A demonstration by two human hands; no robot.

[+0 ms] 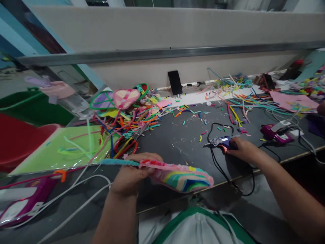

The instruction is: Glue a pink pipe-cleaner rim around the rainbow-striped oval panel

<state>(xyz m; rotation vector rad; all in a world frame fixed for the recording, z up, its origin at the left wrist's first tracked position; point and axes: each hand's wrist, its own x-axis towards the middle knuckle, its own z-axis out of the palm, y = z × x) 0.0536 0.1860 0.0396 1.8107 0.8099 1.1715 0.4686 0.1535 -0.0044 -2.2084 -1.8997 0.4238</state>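
My left hand (137, 173) is closed around a fan-shaped piece made of coloured pipe cleaners (188, 177), near the base of its turquoise stem. The piece is tilted, seen nearly edge-on, with pink, yellow, white and blue bands. My right hand (243, 149) grips a dark blue glue gun (225, 140) that lies low over the table at its front right. Crumpled silvery material covers the gun's nozzle, and an orange part shows under its body. The fingertips of my right hand are partly hidden. A black cord (215, 166) loops around the gun.
Pipe cleaners and scissors (125, 144) are piled at left, beside finished heart-shaped pieces (126, 98). Power strips (276, 134) with cables lie at right and front left. A phone (175, 82) leans on the back panel. Cut scraps dot the grey table (167, 139).
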